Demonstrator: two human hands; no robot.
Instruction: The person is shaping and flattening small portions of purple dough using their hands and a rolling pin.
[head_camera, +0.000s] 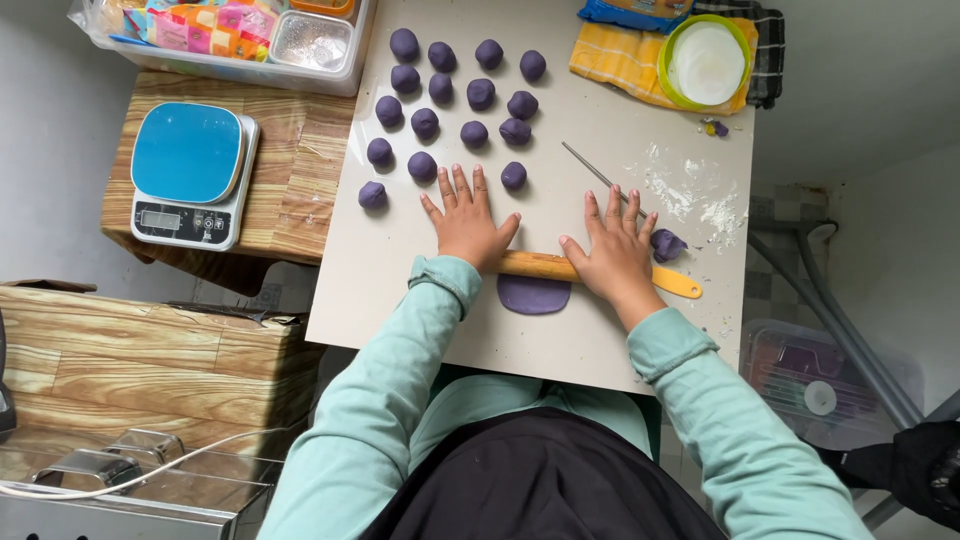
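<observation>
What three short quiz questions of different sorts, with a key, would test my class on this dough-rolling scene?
1. True or false: both hands, the left hand and the right hand, press flat and open on the wooden rolling pin.
2. Multiple choice: the flattened purple dough piece lies (a) on the blue kitchen scale, (b) under the rolling pin on the white board, (c) in the green-rimmed bowl.
3. Short answer: where are the purple dough balls relative to the left hand?

Key: 1 true. 2 b. 3 Beyond its fingertips, toward the far left part of the board, near the blue kitchen scale on the wooden stand.
</observation>
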